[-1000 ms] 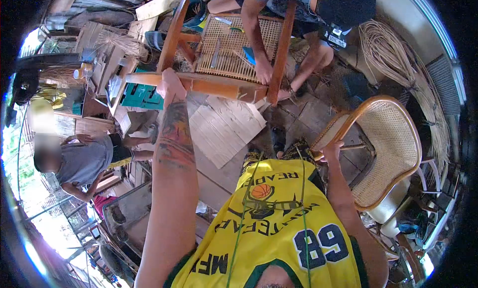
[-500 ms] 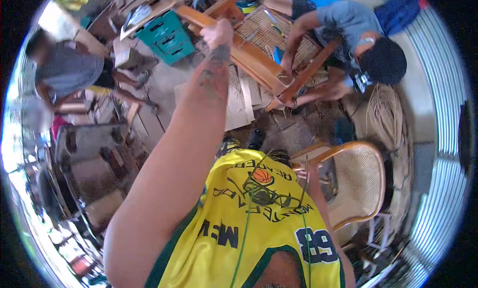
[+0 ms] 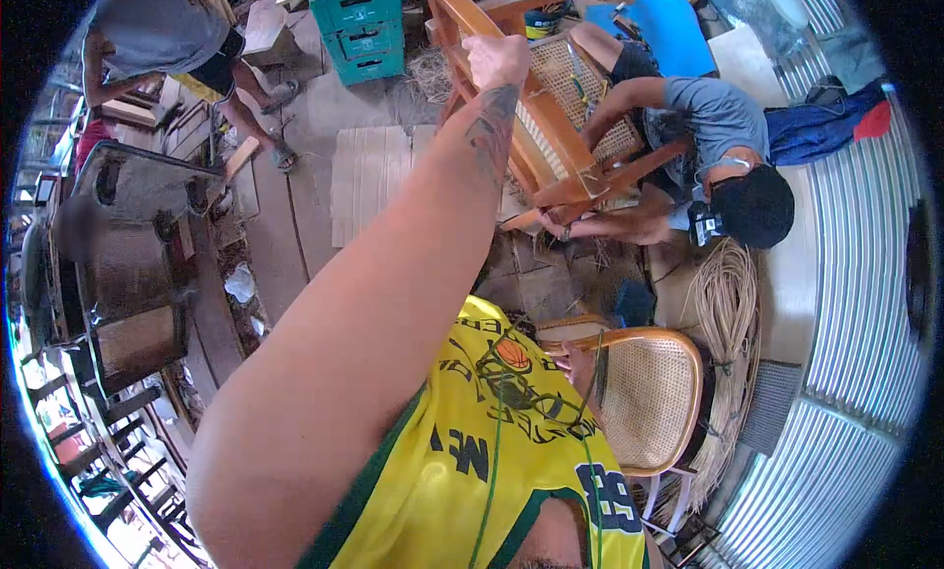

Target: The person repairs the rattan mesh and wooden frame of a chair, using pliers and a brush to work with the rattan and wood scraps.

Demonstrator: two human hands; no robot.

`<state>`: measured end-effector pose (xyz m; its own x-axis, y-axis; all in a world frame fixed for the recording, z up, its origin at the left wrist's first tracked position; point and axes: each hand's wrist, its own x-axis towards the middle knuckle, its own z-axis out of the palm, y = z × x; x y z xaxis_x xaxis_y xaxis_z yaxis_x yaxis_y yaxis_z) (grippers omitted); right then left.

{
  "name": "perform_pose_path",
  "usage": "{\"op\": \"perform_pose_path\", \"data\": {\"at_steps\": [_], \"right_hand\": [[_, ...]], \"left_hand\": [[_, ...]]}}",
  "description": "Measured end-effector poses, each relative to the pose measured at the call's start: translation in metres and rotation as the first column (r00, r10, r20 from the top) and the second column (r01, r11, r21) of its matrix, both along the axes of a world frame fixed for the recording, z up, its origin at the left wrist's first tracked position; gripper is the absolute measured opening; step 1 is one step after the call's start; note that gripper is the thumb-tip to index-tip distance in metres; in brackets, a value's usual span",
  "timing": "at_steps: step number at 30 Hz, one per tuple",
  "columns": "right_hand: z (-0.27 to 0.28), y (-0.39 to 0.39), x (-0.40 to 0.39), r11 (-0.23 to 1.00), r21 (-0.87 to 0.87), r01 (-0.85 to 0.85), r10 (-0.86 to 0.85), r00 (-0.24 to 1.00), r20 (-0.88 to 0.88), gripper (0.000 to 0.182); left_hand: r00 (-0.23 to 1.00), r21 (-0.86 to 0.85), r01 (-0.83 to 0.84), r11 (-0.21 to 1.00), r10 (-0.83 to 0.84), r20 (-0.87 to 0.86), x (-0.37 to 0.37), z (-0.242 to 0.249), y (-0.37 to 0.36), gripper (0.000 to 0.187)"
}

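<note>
My left hand (image 3: pixel 495 60) reaches far forward, its fingers wrapped round a rail of a brown wooden chair frame (image 3: pixel 558 126). That frame is tilted and has a woven cane panel (image 3: pixel 565 72). Low on the right, my right hand (image 3: pixel 573 364) is at the curved wooden edge of a second chair, with a rounded cane back (image 3: pixel 651 402); its fingers are partly hidden but look closed on that edge. A co-worker (image 3: pixel 723 126) in a grey shirt and black cap bends over the frame, with one hand (image 3: pixel 556 222) at its lower corner.
Teal crates (image 3: pixel 359 38) are stacked beyond the frame. Coiled cane strands (image 3: pixel 726 299) lie by the corrugated metal wall (image 3: pixel 846 264). Another person (image 3: pixel 162 28) stands at upper left, above a dark chair (image 3: pixel 133 264). Flattened cardboard (image 3: pixel 369 176) covers part of the floor.
My view has turned, so the crates and the second person sit higher in it. The wooden frame appears slightly farther right. My left hand keeps its grip on the rail.
</note>
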<state>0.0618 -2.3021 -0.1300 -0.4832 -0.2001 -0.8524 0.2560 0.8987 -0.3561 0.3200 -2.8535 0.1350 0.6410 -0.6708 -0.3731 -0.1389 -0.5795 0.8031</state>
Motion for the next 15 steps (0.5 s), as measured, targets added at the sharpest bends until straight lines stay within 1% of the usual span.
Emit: {"op": "perform_pose_path", "data": {"at_steps": [1, 2, 4, 5, 7, 10, 11, 13, 15], "right_hand": [[0.005, -0.002, 0.001, 1.0, 0.005, 0.004, -0.004, 1.0, 0.0, 0.068], [0.009, -0.005, 0.002, 1.0, 0.009, 0.006, -0.006, 1.0, -0.002, 0.067], [0.013, -0.006, 0.003, 1.0, 0.018, 0.014, -0.014, 1.0, -0.002, 0.066], [0.014, -0.01, 0.003, 1.0, 0.019, 0.016, -0.016, 1.0, -0.006, 0.065], [0.012, -0.01, 0.003, 1.0, 0.021, 0.023, -0.022, 1.0, -0.005, 0.063], [0.009, -0.009, 0.003, 0.999, 0.025, 0.039, -0.038, 0.999, -0.009, 0.061], [0.009, -0.01, 0.003, 0.999, 0.028, 0.044, -0.044, 0.999, -0.012, 0.06], [0.009, -0.016, 0.001, 0.998, 0.022, 0.06, -0.059, 0.998, -0.028, 0.059], [0.01, -0.022, -0.001, 0.997, 0.019, 0.073, -0.072, 0.997, -0.03, 0.058]], "left_hand": [[0.999, -0.008, 0.019, 1.0, -0.019, 0.035, -0.001, 0.005, 0.005, 0.057], [0.999, -0.012, 0.018, 1.0, -0.017, 0.035, 0.0, 0.008, 0.005, 0.057], [0.999, 0.013, 0.037, 0.999, -0.037, -0.025, 0.002, 0.011, 0.007, 0.057], [0.999, 0.013, 0.038, 0.999, -0.038, -0.021, 0.002, 0.013, 0.008, 0.057], [0.998, 0.043, 0.01, 0.999, -0.007, -0.065, 0.0, 0.018, 0.008, 0.063], [0.997, 0.016, 0.001, 1.0, 0.001, -0.075, -0.001, 0.01, 0.005, 0.063], [0.998, 0.013, 0.011, 1.0, -0.01, -0.07, -0.002, 0.01, 0.005, 0.063], [1.0, 0.037, -0.019, 0.999, 0.019, -0.003, -0.005, 0.012, 0.006, 0.056], [1.0, 0.01, -0.004, 1.0, 0.004, -0.003, -0.004, 0.009, 0.006, 0.056]]}}
